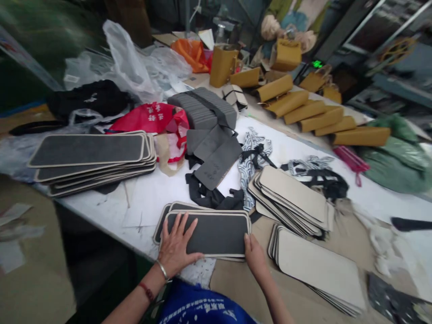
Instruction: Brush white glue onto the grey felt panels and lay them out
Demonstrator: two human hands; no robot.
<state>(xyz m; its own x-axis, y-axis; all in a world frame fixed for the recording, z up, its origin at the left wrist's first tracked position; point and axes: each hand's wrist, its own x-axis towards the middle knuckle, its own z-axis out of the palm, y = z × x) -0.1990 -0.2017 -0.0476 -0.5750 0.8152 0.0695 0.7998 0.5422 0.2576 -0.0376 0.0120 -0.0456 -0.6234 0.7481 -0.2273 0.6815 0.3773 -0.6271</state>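
Note:
A dark grey rectangular panel (pixel 216 234) with rounded corners and a pale border lies at the table's near edge, on top of a few similar panels. My left hand (pixel 177 247) rests flat on its left part, fingers spread. At the right end, my right hand (pixel 254 256) pinches the panel's edge, thumb on top and fingers partly hidden below. To the right are a stack of cream panels (pixel 320 265) and, behind it, another cream stack (pixel 293 193). A pile of dark panels (pixel 87 150) with pale borders sits at the left.
Behind the panels lie loose grey pieces (pixel 216 162), black strips (pixel 209 193), a strapped grey bundle (pixel 202 108) and a red bag (pixel 148 118). Mustard-coloured handbags (pixel 303 110) line the far side. A person (pixel 290 27) holds one there. A green bag (pixel 394 157) lies right.

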